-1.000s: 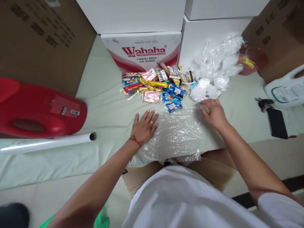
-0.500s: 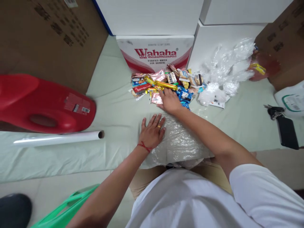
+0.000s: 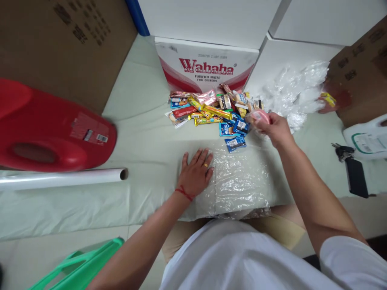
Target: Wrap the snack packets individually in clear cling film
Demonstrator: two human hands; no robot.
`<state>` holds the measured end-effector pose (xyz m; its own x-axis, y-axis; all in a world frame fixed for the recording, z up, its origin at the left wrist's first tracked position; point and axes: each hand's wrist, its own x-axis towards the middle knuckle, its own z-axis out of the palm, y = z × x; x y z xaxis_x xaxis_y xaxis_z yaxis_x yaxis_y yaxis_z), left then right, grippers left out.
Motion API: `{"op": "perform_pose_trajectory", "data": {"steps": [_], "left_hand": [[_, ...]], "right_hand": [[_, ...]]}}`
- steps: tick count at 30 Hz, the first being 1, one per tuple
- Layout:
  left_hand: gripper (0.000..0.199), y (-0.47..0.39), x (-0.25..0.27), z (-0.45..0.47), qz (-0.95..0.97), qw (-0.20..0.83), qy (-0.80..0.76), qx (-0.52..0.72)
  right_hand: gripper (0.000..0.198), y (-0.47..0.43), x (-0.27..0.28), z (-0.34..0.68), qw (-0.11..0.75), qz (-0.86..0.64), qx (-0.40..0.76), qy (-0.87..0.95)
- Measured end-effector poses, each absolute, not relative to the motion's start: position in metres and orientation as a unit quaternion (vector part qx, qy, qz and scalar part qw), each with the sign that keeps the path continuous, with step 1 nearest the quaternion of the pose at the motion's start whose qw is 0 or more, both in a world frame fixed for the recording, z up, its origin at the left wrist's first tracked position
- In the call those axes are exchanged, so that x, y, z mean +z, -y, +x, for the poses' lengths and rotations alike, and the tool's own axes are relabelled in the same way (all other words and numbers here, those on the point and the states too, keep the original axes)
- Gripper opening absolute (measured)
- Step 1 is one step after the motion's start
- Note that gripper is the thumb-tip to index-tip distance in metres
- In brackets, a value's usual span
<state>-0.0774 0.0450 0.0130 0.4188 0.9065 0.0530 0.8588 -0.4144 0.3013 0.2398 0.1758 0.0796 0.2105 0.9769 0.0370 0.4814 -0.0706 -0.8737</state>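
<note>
My left hand [image 3: 196, 171], with a ring and a red string bracelet, lies flat with fingers spread at the left edge of a clear plastic film sheet [image 3: 242, 181]. My right hand [image 3: 276, 129] is closed on a pink-wrapped snack packet [image 3: 259, 117], held just over the right side of a heap of small wrapped snacks. In the heap are yellow snack sticks [image 3: 217, 111], a red packet [image 3: 184, 111] and several blue packets [image 3: 241, 126]. One blue packet [image 3: 236, 143] lies nearest to me, by the film's far edge.
Behind the heap stands a Wahaha water carton [image 3: 208, 66]. Crumpled clear plastic bundles [image 3: 298, 90] are at the right, near a phone [image 3: 356, 177] with keys [image 3: 343, 152]. To the left are a big red jug [image 3: 60, 129] and a white film roll [image 3: 66, 179]. A green bag [image 3: 81, 262] hangs below the table edge.
My right hand has moved from the heap's front to its right side and now holds the pink packet. A blue packet now shows at the front. My left hand stays on the film.
</note>
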Motion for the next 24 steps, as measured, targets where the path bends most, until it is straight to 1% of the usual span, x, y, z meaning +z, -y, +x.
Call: {"op": "perform_pose_trajectory", "data": {"steps": [3, 6, 8, 10, 13, 15, 17, 19, 21, 24], "left_hand": [[0.054, -0.045, 0.013, -0.078, 0.832, 0.117, -0.532, 0.106], [0.055, -0.045, 0.014, -0.078, 0.833, 0.121, -0.531, 0.102], [0.055, -0.045, 0.014, -0.078, 0.832, 0.123, -0.531, 0.098], [0.055, -0.045, 0.015, -0.078, 0.832, 0.122, -0.532, 0.095], [0.055, -0.045, 0.015, -0.077, 0.833, 0.12, -0.533, 0.09], [0.055, -0.045, 0.016, -0.077, 0.832, 0.119, -0.535, 0.085], [0.055, -0.045, 0.017, -0.077, 0.832, 0.12, -0.536, 0.082], [0.055, -0.045, 0.017, -0.078, 0.832, 0.12, -0.535, 0.083], [0.055, -0.045, 0.018, -0.078, 0.832, 0.123, -0.535, 0.087], [0.054, -0.045, 0.018, -0.078, 0.83, 0.127, -0.535, 0.091]], "right_hand": [[0.029, -0.192, 0.078, 0.264, 0.45, -0.678, 0.396, 0.426], [0.031, -0.207, 0.078, 0.255, 0.46, -0.638, 0.425, 0.447], [0.035, -0.223, 0.079, 0.236, 0.452, -0.612, 0.375, 0.529], [0.038, -0.244, 0.08, 0.211, 0.423, -0.597, 0.268, 0.627], [0.036, -0.272, 0.083, 0.169, 0.332, -0.594, 0.096, 0.727], [0.031, -0.278, 0.082, 0.142, 0.25, -0.585, 0.029, 0.771], [0.03, -0.271, 0.08, 0.118, 0.168, -0.552, 0.004, 0.817], [0.031, -0.258, 0.077, 0.104, 0.109, -0.501, -0.001, 0.859], [0.031, -0.249, 0.078, 0.101, 0.097, -0.465, -0.008, 0.88], [0.027, -0.267, 0.089, 0.108, 0.133, -0.48, -0.027, 0.867]]}}
